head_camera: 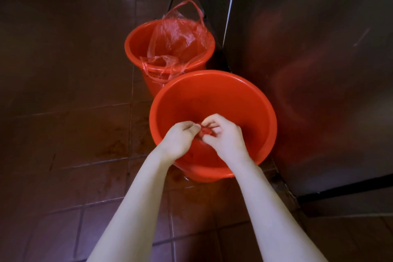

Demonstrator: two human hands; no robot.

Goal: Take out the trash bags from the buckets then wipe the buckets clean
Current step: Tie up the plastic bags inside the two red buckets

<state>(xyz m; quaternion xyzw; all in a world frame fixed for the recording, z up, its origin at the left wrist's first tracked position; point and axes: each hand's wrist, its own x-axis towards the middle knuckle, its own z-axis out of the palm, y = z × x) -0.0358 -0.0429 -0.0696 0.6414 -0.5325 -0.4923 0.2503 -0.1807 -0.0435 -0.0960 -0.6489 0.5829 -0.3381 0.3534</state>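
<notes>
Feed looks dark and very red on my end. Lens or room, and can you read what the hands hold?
Head view: dim room, dark tiled floor; the metal panel carries a smeared red reflection, no hard glare; the wide-angle lens bows the tile lines; left hand and right hand are sharp, but the red wad they pinch blends into the near bucket.

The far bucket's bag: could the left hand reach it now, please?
Likely yes, once freed: the left hand pinches a red wad over the near bucket, but nothing blocks the bag.
</notes>
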